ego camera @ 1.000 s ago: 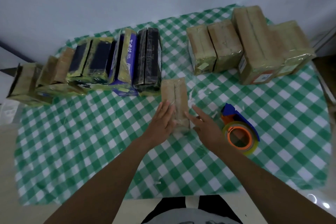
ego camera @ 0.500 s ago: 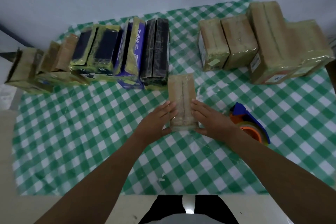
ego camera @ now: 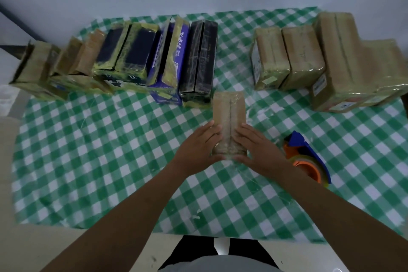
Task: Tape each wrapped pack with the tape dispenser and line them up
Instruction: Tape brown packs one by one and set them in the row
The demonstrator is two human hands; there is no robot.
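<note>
A small tan wrapped pack (ego camera: 229, 112) lies in the middle of the checked tablecloth, just right of a black pack (ego camera: 199, 59). My left hand (ego camera: 198, 148) holds its left side, fingers on top and thumb under the near end. My right hand (ego camera: 258, 148) holds the right side the same way. The blue and orange tape dispenser (ego camera: 305, 159) lies on the cloth just right of my right wrist, touched by neither hand. A row of taped packs (ego camera: 123, 55) runs along the back left.
Several tan wrapped packs (ego camera: 309, 57) stand in a group at the back right. The green and white checked cloth (ego camera: 88, 150) covers the table, whose near edge runs below my forearms. A grey wall rises behind the table.
Both hands closed in on the tan pack from its sides and now hold it. The dispenser has stayed where it lay.
</note>
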